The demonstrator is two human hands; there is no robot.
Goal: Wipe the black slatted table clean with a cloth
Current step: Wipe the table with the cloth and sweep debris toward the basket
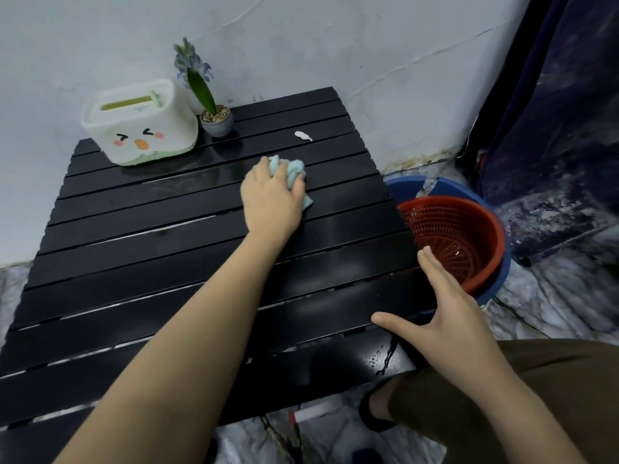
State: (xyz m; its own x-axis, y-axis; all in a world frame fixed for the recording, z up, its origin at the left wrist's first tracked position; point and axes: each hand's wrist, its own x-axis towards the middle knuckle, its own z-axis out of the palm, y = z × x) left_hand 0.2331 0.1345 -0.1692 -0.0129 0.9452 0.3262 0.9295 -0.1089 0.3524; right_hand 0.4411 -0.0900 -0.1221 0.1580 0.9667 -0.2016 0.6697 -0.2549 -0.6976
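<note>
The black slatted table (140, 262) fills the middle of the view, its slats shiny and wet near the front right corner. My left hand (271, 204) reaches across it and presses a crumpled light blue cloth (291, 172) onto a slat in the far middle. My right hand (442, 316) rests flat with fingers spread on the table's right edge, holding nothing. A small white scrap (303, 136) lies on a far slat, beyond the cloth.
A white tissue box with a duck face (140, 128) and a small potted plant (216, 120) stand at the table's far left by the wall. A red mesh basket (459, 239) inside a blue basin (449, 189) sits on the floor right of the table.
</note>
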